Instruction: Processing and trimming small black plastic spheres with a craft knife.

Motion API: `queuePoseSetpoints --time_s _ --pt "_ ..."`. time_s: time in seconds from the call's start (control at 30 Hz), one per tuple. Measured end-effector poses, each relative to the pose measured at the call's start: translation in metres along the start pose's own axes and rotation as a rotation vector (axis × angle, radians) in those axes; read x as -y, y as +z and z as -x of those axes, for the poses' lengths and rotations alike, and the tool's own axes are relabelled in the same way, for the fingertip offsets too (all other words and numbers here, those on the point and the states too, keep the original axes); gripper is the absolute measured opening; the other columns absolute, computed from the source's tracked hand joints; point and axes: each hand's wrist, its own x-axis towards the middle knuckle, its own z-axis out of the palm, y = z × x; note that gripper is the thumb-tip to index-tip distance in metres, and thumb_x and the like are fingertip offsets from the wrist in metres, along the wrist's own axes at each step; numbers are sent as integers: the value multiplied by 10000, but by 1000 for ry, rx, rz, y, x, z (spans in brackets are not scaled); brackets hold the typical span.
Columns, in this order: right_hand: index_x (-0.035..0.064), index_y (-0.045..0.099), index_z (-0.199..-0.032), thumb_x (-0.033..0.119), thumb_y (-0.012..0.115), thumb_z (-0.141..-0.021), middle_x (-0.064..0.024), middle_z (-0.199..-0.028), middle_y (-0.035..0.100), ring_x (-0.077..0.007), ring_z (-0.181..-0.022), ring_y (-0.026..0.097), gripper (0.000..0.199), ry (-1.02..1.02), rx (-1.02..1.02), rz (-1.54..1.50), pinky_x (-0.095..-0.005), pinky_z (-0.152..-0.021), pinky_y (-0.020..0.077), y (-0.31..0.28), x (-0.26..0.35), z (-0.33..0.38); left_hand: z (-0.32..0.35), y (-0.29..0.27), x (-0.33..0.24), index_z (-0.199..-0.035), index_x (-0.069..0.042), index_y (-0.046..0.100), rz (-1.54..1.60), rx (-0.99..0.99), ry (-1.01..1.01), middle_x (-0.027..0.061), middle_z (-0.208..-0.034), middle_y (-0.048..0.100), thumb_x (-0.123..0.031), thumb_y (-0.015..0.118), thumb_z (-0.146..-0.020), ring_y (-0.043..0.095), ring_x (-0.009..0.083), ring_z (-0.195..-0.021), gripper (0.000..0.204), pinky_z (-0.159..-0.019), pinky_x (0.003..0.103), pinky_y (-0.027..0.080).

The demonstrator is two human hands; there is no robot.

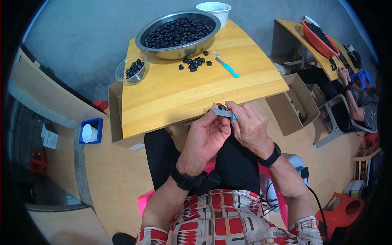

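Mostly bare, the wooden counter [171, 98] carries a steel bowl [178, 51] of dark round pieces, a small clear tub [131, 70] and a loose blue-handled tool [227, 67], with grey floor behind. Both hands, left [206, 136] and right [249, 126], close on a small grey blade [223, 112]; a dark piece between them is mostly hidden.

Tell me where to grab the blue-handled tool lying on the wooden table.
Grip the blue-handled flat metal tool by its blue handle, the end nearer the person. It lies flat and diagonal, metal tip toward the steel bowl, with bare yellow wooden table around the handle, so come from above.
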Motion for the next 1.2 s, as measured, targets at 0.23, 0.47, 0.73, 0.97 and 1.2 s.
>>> queuePoseSetpoints --time_s 0.23,0.47,0.73,0.97,1.2 --pt "80 557 -1034 105 632 -687 -59 -671 464 -216 -612 516 356 13 -16 0 -324 -504 420 -1 0 0 3 7 3 -984 -31 551 -16 -41 -18 60 -886 573 -133 531 -858 551 154 -736 163 -669 263 469" --pt "76 557 -1029 139 650 -671 -54 -670 464 -210 -609 514 375 -13 -23 -5 -317 -498 417 -2 0 0 4 4 4 -1054 -50 530 -13 -32 -32 75 -950 545 -151 513 -855 504 174 -758 224 -632 258 425" --pt "73 552 -1020 253 656 -693 -47 -667 452 -198 -612 509 387 -19 -34 1 -308 -488 414 -4 -1 -1 5 7 6 -1078 -28 515 14 -10 -59 95 -942 542 -144 504 -858 510 177 -749 249 -634 259 435" --pt "73 554 -1025 186 647 -686 -44 -676 460 -195 -614 511 369 -22 -19 10 -308 -489 416 -2 0 -2 4 6 6 -1069 -1 508 -5 -37 13 98 -936 543 -111 502 -859 514 177 -764 237 -661 274 451" --pt "61 533 -982 87 563 -736 -105 -695 499 -274 -631 544 249 168 112 43 -380 -518 432 9 -11 2 5 5 3 -966 -11 527 -82 -23 31 67 -830 548 -127 506 -878 520 120 -703 147 -642 251 452"
